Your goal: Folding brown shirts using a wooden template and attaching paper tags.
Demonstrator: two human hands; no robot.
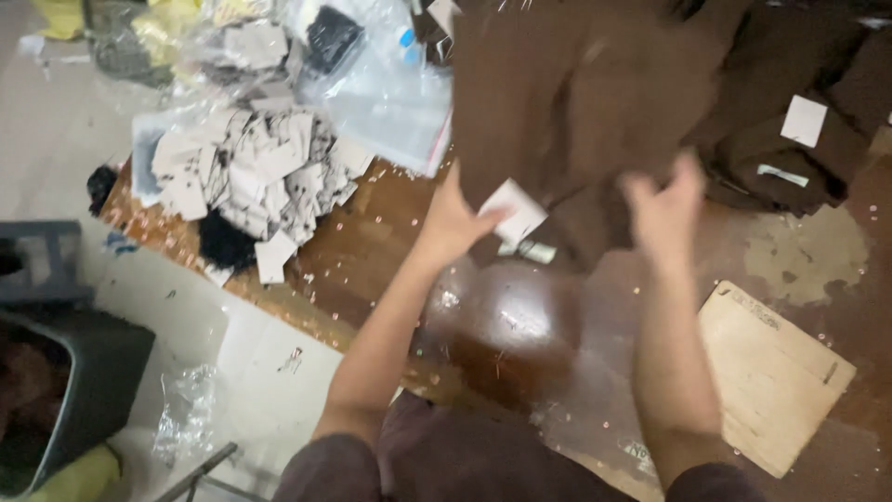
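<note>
On the dark brown bench (390, 251), scuffed and speckled with small pale bits, I see both bare hands raised toward a brown garment (576, 102) that hangs or lies across the upper middle of the view. The left hand (455, 218) has its grip closed on the lower edge of the garment, thumb side against a white square tag (514, 209) that dangles from the cloth; a second small pale label shows just below that tag. The right hand (667, 209) is blurred by motion (so I cannot tell whether its grip holds the cloth or is released), and it sits just at the garment's bottom edge with the fingers spread upward.

To the right, more folded brown garments (790, 149) are piled, one bearing a white tag of its own. To the left, a heap of white paper tags (246, 177) with dark strings lies on the bench corner, with clear plastic bags (386, 93) just behind it. A pale wooden board (771, 376) lies flat on the bench near the right forearm. Off the bench at the left edge stands a dark grey bin (70, 390), with a crumpled clear wrapper (186, 414) on the pale floor beside it.
</note>
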